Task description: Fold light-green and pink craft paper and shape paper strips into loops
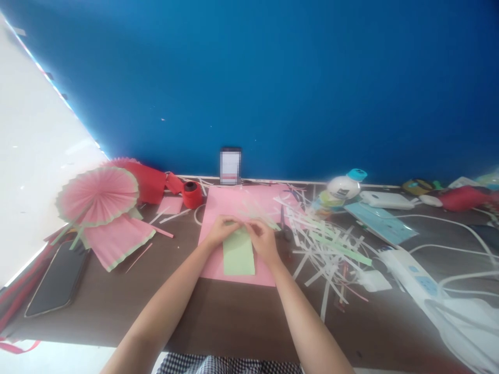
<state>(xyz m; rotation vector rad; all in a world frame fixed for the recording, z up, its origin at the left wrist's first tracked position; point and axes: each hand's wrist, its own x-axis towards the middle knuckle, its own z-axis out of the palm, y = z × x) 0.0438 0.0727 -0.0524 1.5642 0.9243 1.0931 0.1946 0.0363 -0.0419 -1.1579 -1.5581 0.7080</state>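
Note:
A light green paper rectangle (239,257) lies over a large pink sheet (218,262) in the middle of the table. My left hand (223,229) pinches the green paper near its far left corner. Across from it, my right hand (262,238) has its fingers closed at the far right corner of the same paper. The fingertips of both hands almost meet along the far edge, and they hide that edge. Pale green paper scraps (253,206) lie on the pink sheet just beyond my hands.
Paper strips (331,249) are heaped right of the pink sheet, with scissors (284,221) beside them. At left sit a pleated pink paper fan (99,197), red tape roll (192,195) and dark phone (58,278). A power strip (411,278) with cables lies right. A propped phone (231,166) stands behind.

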